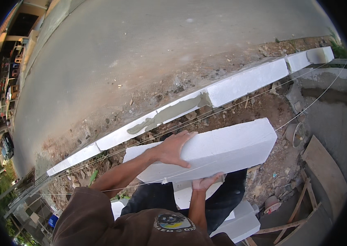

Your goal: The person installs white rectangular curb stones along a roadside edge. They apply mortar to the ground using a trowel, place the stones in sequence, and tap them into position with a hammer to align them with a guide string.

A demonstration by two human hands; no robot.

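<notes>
A large white building block (222,145) hangs tilted in front of me, above my legs. My left hand (175,149) lies over its left part, with fingers on the upper face and thumb on the side toward me. From below, my right hand (208,181) grips the block's near lower edge, with some fingers hidden. Beyond it runs a low wall of white blocks (247,83), slanting from lower left to upper right. Grey mortar (169,115) is spread along the middle of that wall's top, up against the side of a higher block.
Taut strings (304,74) run along the wall, and another crosses near my body. More white blocks (239,223) lie by my legs. At right are a bucket (296,133), a curved board (325,176) and a wooden frame (294,225). A road (140,41) lies beyond.
</notes>
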